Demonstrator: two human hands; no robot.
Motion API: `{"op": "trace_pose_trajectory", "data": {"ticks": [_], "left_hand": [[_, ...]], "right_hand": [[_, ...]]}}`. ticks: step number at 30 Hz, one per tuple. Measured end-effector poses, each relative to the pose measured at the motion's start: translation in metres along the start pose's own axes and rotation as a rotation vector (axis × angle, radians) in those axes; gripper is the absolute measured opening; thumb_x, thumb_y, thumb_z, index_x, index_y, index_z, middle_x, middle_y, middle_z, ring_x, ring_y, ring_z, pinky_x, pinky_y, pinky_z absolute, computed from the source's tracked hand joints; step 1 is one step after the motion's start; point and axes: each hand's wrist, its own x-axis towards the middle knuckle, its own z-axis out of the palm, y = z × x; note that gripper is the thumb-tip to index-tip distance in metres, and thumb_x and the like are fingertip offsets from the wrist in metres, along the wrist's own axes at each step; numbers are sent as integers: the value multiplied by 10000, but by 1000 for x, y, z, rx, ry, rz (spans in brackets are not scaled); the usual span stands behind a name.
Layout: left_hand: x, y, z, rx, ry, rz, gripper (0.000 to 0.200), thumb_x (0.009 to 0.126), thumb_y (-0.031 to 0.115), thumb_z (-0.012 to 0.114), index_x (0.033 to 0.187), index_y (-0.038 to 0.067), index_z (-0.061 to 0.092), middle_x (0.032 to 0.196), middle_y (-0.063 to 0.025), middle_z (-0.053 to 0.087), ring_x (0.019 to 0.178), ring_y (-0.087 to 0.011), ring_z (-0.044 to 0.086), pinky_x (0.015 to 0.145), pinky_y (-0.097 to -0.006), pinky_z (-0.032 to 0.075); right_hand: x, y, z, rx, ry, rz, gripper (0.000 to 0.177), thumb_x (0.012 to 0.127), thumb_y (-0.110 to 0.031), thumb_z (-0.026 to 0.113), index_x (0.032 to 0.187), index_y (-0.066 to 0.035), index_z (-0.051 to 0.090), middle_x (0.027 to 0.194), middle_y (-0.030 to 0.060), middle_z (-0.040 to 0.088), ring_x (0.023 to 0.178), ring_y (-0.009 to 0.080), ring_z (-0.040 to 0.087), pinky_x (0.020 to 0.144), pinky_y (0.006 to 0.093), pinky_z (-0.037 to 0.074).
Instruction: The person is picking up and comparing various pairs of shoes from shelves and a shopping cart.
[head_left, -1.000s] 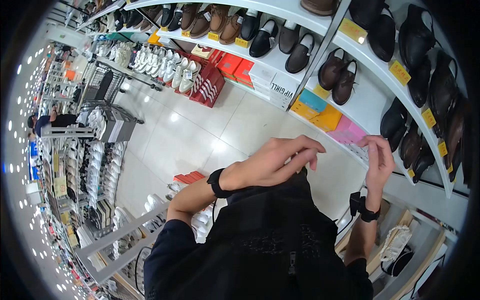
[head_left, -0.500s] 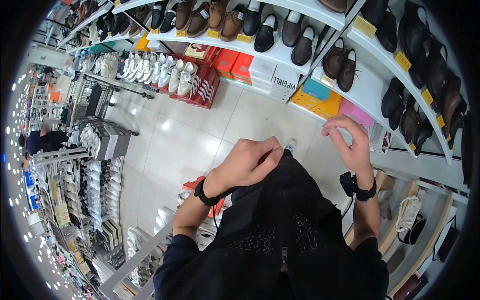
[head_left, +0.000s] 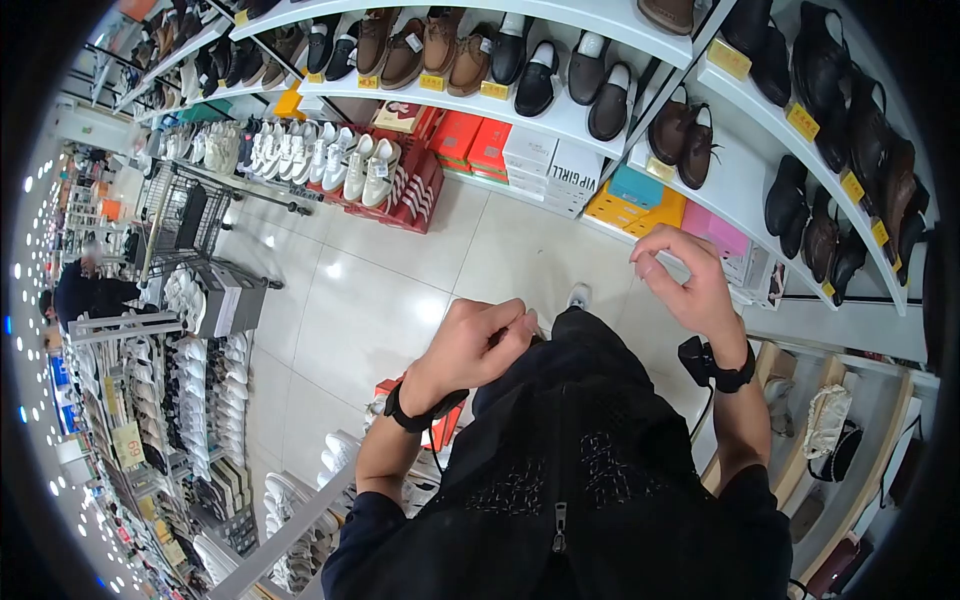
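Observation:
My left hand (head_left: 470,342) hangs in front of my body above the tiled floor (head_left: 390,265). Its fingers are loosely curled in toward the thumb, and no object shows in them. To the right, my right hand (head_left: 692,285) is raised, with a gap between its bent fingers and thumb and nothing held. Neither hand touches any goods. Behind the right hand, seen from above, lie a pink box (head_left: 715,228) and yellow boxes (head_left: 655,212) under the shelf. Black bands circle both wrists, a small dark device (head_left: 697,358) sitting by the right one.
Curved white shelves (head_left: 590,135) carry dark and brown shoes (head_left: 403,55) ahead. Below stand red boxes (head_left: 488,148) and white boxes (head_left: 530,150). White sneakers (head_left: 375,175) and a shopping cart (head_left: 185,215) are at left, near a person in dark clothes (head_left: 88,293). A wooden rack (head_left: 868,450) is at right.
My left hand has shifted slightly left and down, while its fingers stay curled. My right hand has moved a little left and down. The view has shifted slightly.

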Motion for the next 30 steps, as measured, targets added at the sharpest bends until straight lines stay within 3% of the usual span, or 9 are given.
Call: {"op": "trace_pose_trajectory", "data": {"ticks": [4,5,10,16,18,20,24,26,30], "left_hand": [[-1,-5,3,-28,25,-25,378,970,130,569,650,0,414,507,-89,341,454,-204,287,456,-360,281],[0,-5,3,-2,-2,-41,300,947,115,590,686,-8,505,515,-145,448,433,-320,425,456,-376,371],[2,-11,19,-35,11,-4,283,962,118,584,713,-3,521,520,-150,453,440,-326,439,465,-376,390],[6,-2,30,3,-7,-127,256,1020,160,537,811,14,514,594,-178,461,523,-357,434,503,-390,393],[16,1,40,-21,37,-181,313,1042,162,508,774,9,458,567,-134,378,497,-236,329,484,-355,340],[30,-2,56,-44,53,-211,343,1054,170,498,761,3,437,556,-96,376,510,-165,324,482,-335,331],[71,17,95,-26,51,-201,377,1063,191,492,749,-5,420,552,-75,385,521,-144,330,483,-323,332],[100,26,122,-35,60,-165,382,1071,177,450,724,25,397,574,21,377,565,-62,302,498,-271,292],[161,39,183,-66,70,-113,314,1066,163,475,783,32,433,625,21,429,565,-50,323,504,-249,312]], "right_hand": [[2,-1,-9,22,37,61,36,915,-8,625,949,2,632,842,57,656,766,149,627,728,273,492],[1,0,-11,16,40,61,36,915,-8,625,949,2,632,842,57,656,766,149,627,728,273,492],[-3,4,-22,22,20,134,52,931,-16,617,973,2,641,871,47,671,790,124,632,746,267,495],[-3,31,-35,85,86,120,87,949,-41,629,1018,5,657,923,63,681,840,138,654,781,274,507],[-2,36,-49,110,97,92,95,961,-41,620,1036,3,659,933,59,672,793,116,648,742,254,511],[-6,43,-71,93,113,91,99,967,-41,610,1038,7,658,937,61,672,795,114,648,744,253,512],[-22,72,-121,131,233,110,123,972,-92,626,1034,6,666,892,64,683,793,123,643,764,259,505],[-34,92,-156,122,289,109,121,972,-88,623,1031,9,666,878,63,684,789,120,642,762,256,504],[-65,130,-238,20,491,68,112,967,-61,607,1022,17,665,835,57,683,790,102,639,762,246,499]]}}
